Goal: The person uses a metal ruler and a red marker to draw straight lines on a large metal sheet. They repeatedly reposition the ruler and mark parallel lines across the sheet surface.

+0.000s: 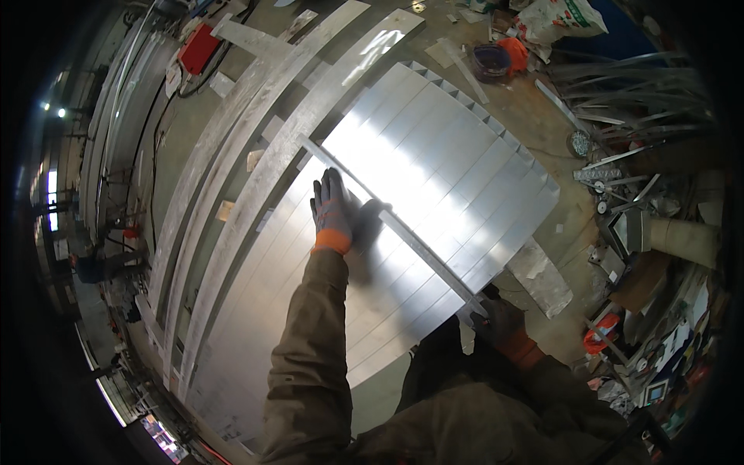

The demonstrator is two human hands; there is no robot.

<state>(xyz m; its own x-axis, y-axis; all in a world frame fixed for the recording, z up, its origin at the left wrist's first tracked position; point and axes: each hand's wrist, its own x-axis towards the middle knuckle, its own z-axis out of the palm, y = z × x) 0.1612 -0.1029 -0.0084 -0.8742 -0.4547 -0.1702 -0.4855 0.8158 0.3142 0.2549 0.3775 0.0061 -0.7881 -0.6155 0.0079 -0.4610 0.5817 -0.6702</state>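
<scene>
A long, narrow metal bar [422, 249] lies slantwise across a row of shiny metal profiles [457, 167] set side by side like a panel. My left hand [333, 203], in a grey glove with an orange cuff, rests on the profiles with its fingers stretched out. Its fingertips are close to the bar's far-left part, and a dark shadow falls beside it. At the bar's near-right end, by the panel's edge, my right hand [502, 322] is closed round the end. It is gloved the same way; shade hides part of its fingers.
Long metal beams [263, 167] run under and left of the panel. A red box [199, 49] stands at the far left. On the right lie a cardboard-coloured roll [682, 240], thin metal strips [620, 93] and mixed scrap. A purple bucket [492, 62] stands beyond the panel.
</scene>
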